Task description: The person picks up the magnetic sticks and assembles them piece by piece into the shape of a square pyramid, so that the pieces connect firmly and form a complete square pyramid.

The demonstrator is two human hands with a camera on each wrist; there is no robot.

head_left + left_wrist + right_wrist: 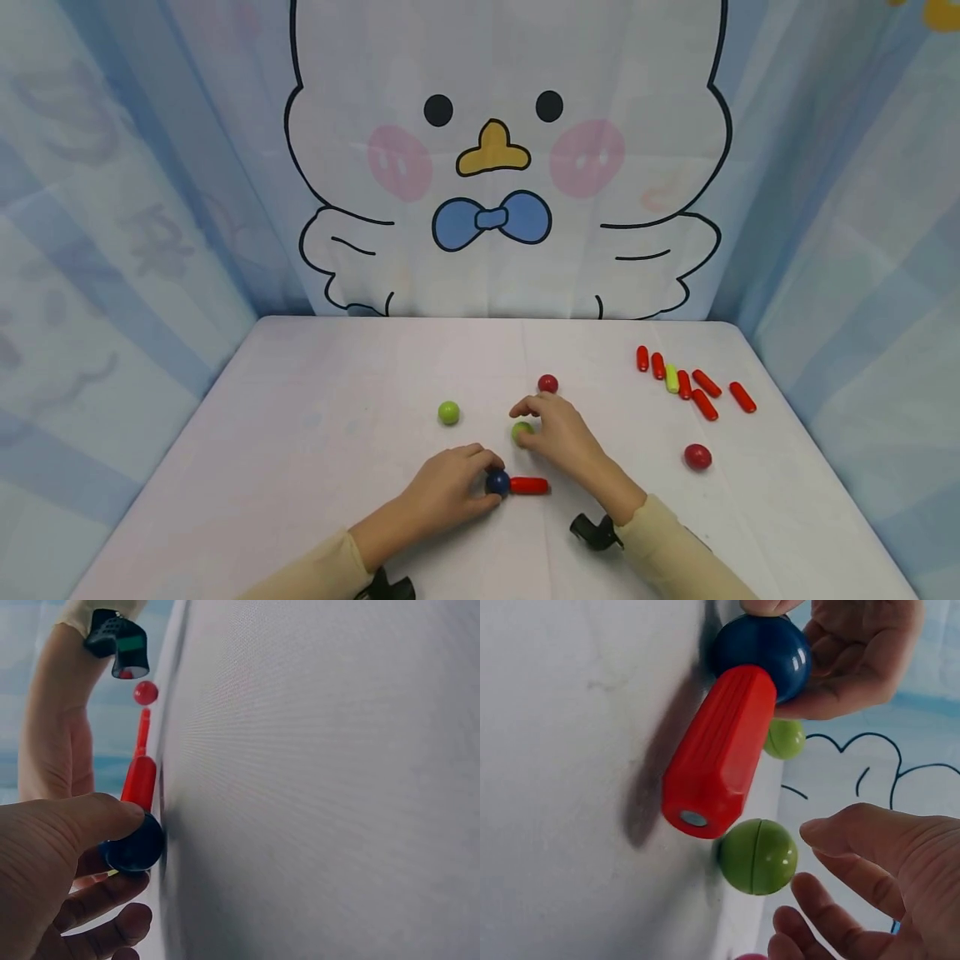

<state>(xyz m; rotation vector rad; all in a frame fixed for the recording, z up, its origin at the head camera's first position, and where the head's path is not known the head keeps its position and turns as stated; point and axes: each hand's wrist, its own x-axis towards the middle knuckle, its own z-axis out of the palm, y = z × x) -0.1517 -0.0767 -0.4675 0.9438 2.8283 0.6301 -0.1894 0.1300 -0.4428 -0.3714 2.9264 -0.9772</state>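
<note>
My left hand (448,485) pinches a dark blue ball (498,482) between thumb and fingers, low over the table. Joined end-on to that ball is a red rod (529,486), which points right. A grey metallic disc shows in the rod's free end in the right wrist view. Just beyond the rod, my right hand (561,433) is spread around a green ball (519,430). From the right wrist, a small gap separates the thumb and fingertips from this green ball (758,856), which has a seam round its middle.
Another green ball (448,412) lies to the left, with a red ball (547,383) behind my right hand. A second red ball (697,457) is farther right. Several red rods (705,404) and one yellow-green rod (672,378) lie at the back right of the white table (300,433).
</note>
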